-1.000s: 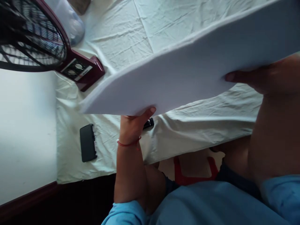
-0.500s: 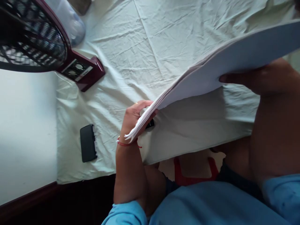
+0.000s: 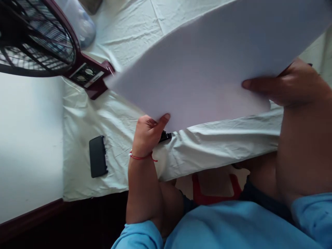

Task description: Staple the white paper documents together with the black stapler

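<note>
A large stack of white paper sheets is held up in the air over the cloth-covered surface, its broad blank face toward me. My left hand grips its near left edge, thumb on top and fingers hidden underneath. At the right, my right hand pinches the sheets with the thumb lying across the upper face; its other fingers are out of sight below. Just beyond my left thumb, a small black object lies partly hidden by the hand and paper, its kind unclear.
A maroon fan lies at the upper left with its grille toward the wall. Behind it sits a translucent plastic bag or container. A black phone-like case rests on the pale green cloth. A red stool shows below the edge.
The paper has turned from nearly edge-on to broad face up, its left corner swinging out toward the fan. My left thumb now lies on top of it. The right hand has barely moved.
</note>
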A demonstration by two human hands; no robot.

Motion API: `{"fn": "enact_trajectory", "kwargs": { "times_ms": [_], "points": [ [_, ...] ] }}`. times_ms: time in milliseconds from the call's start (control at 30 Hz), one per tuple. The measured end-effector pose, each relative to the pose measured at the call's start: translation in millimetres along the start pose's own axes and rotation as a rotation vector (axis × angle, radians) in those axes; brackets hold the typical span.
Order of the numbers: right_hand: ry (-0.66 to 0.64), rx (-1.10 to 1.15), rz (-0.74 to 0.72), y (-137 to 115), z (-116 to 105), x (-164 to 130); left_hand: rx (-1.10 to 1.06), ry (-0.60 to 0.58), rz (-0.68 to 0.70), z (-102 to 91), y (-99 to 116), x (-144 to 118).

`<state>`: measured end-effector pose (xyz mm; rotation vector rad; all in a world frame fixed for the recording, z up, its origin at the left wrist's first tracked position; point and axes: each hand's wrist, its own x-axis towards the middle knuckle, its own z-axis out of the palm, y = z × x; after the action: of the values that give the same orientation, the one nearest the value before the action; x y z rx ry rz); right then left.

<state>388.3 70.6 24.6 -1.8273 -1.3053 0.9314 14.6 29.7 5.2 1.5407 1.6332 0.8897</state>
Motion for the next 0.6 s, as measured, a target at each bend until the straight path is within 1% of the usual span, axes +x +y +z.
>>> {"fn": "enact_trajectory", "kwargs": {
  "times_ms": [67, 167, 233, 300, 367, 467, 600],
  "points": [
    [-0.076, 0.042, 0.093, -2, 1, 0, -0.049, -0.028, -0.036, -0.2, -1, 3],
    [-0.245, 0.151, 0.208, 1, 6, 5, -0.135, -0.077, -0.068, -1.6, -5, 8],
    [-0.314, 0.215, 0.224, 7, 11, 11, -0.029, -0.074, -0.088, -3.7, -7, 10],
    [-0.348, 0.183, 0.246, 13, 14, 16, 0.156, -0.042, -0.110, -6.2, -7, 11],
    [-0.359, 0.119, 0.268, 16, 15, 19, 0.285, -0.019, -0.130, -8.3, -7, 11],
    [-0.377, 0.057, 0.287, 16, 16, 22, 0.354, -0.011, -0.128, -9.8, -7, 12],
    [-0.388, 0.044, 0.295, 14, 19, 21, 0.367, -0.007, -0.109, -9.7, -11, 12]
  ]
}}
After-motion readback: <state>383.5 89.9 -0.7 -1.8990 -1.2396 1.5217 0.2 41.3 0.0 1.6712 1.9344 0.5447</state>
